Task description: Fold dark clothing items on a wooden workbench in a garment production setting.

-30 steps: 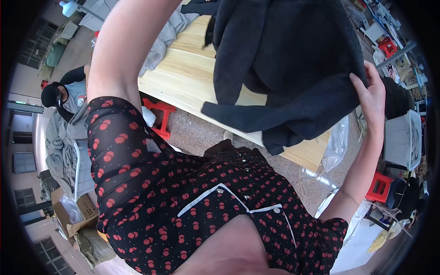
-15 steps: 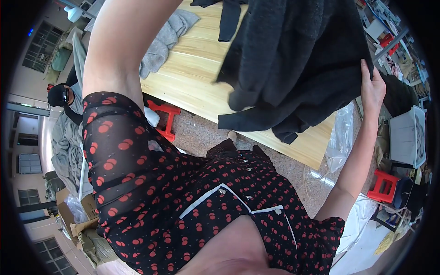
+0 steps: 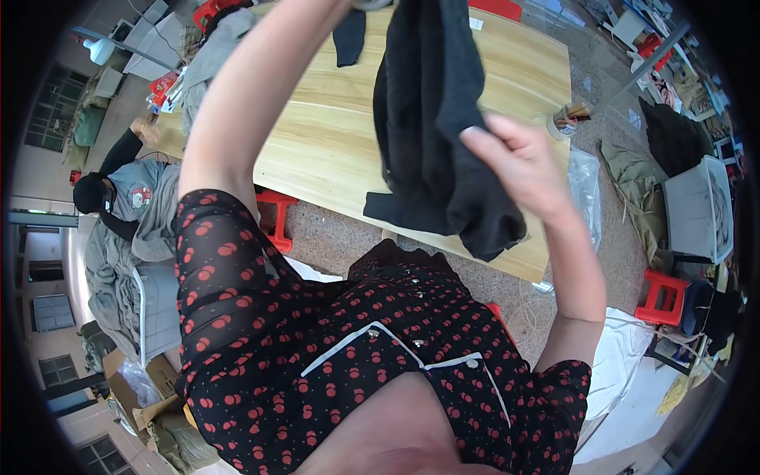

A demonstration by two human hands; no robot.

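Observation:
A black knit garment (image 3: pixel 423 119) hangs in folds from the top edge of the picture. Its lower end rests against the near edge of the pale wooden table (image 3: pixel 317 134), and a sleeve-like strip (image 3: pixel 384 208) lies out to the left. My right hand (image 3: pixel 522 162), slightly blurred, is closed on the garment's right side, thumb along its edge and fingers curled. My left forearm reaches up past the top edge beside the garment; the hand is almost wholly cut off there, its fingers hidden. Another dark cloth piece (image 3: pixel 349 38) lies on the table, left of the garment.
A cup of tools (image 3: pixel 566 120) stands at the table's right edge, above clear plastic bags (image 3: pixel 583 190). Red stools (image 3: pixel 662 298) stand right and left. A white basket (image 3: pixel 701 210) is at far right. Another person (image 3: pixel 142 190) sits at left beside grey cloth.
My right hand has moved inward to the left, and the spread garment has gathered into a narrower bunch. More of the table's right side now shows.

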